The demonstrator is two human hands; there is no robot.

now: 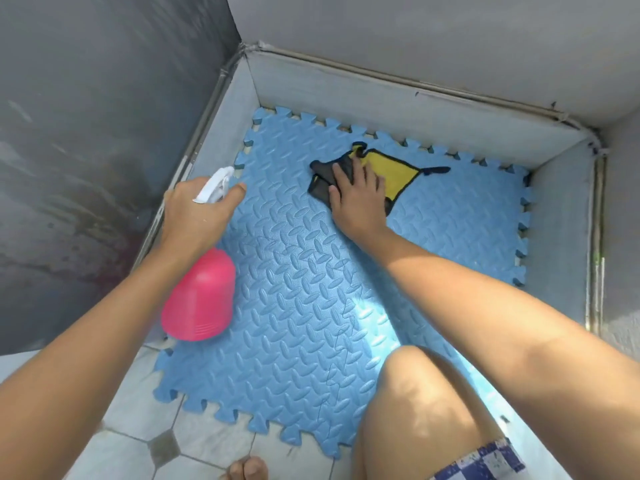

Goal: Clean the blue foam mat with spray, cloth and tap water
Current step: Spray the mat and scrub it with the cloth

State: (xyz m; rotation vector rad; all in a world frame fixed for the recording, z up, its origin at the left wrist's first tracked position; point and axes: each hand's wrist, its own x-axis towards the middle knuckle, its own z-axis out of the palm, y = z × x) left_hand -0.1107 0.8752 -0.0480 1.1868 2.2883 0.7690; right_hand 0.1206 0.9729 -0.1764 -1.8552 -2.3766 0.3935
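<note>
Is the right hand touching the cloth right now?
Touching. The head view shows the right hand lying flat on the cloth, fingers spread over its dark part, pressing it onto the mat.

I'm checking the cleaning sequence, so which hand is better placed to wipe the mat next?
Right. The right hand rests flat on the cloth lying on the mat; the left hand is busy gripping the spray bottle.

Blue foam mat [311, 271] with embossed tread pattern, glossy pink plastic spray bottle [199, 296], soft yellow-and-dark cloth [394, 174], smooth floor tiles [131, 410]
</note>
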